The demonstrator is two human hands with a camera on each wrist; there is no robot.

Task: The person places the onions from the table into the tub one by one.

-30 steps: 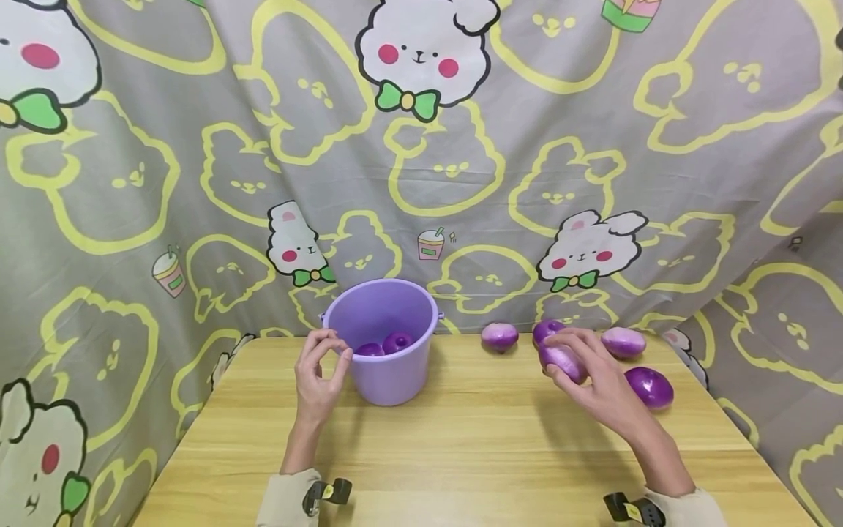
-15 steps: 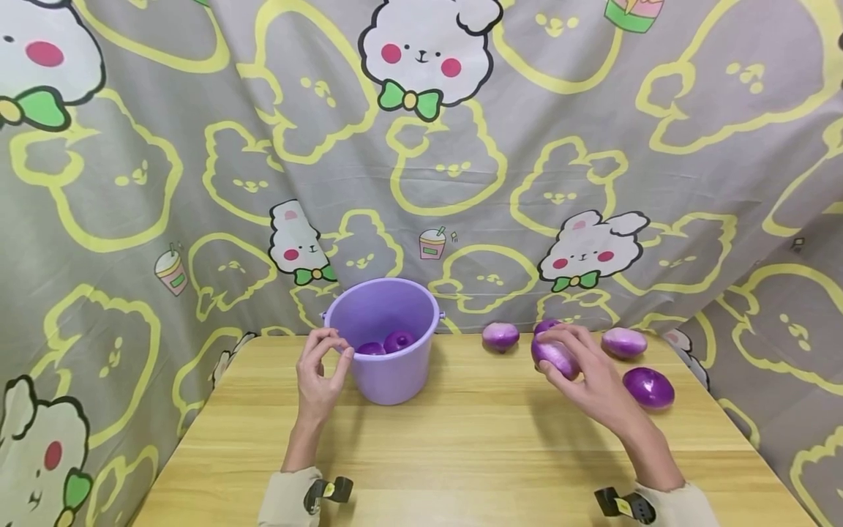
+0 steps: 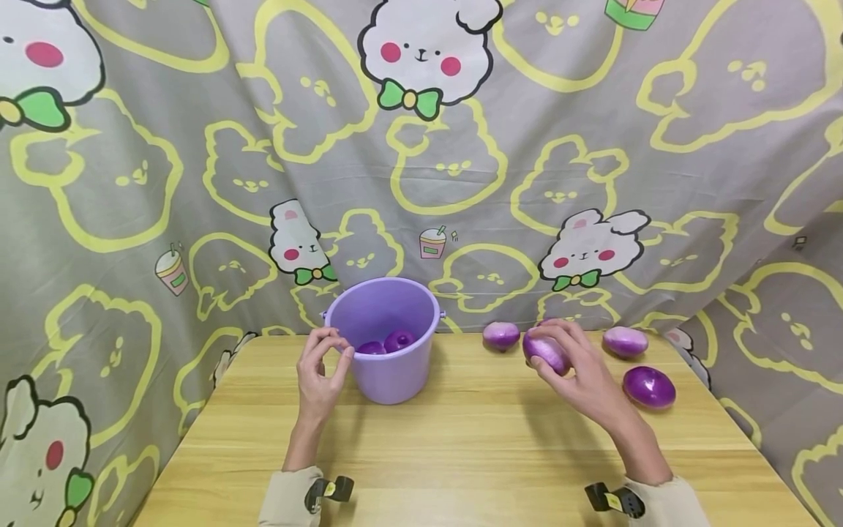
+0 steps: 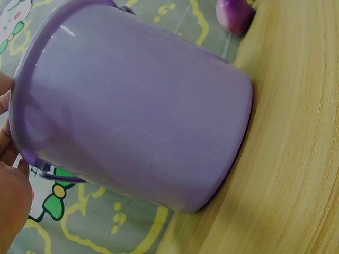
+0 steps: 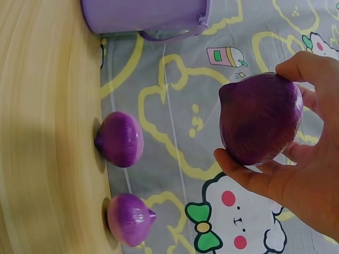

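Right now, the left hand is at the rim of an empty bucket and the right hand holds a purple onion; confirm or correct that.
The bucket is not empty: the head view shows at least two purple onions inside. The rest stands.

Purple onions (image 5: 259,119) number seven in view: one in the right hand (image 3: 586,377), two visible inside the bucket (image 3: 394,380) and four on the table (image 3: 408,461). There is one bucket and one table. Hands number two, that one and the left hand (image 3: 319,377), with two pale sleeves (image 3: 287,501) and two dark wrist straps (image 3: 317,498).
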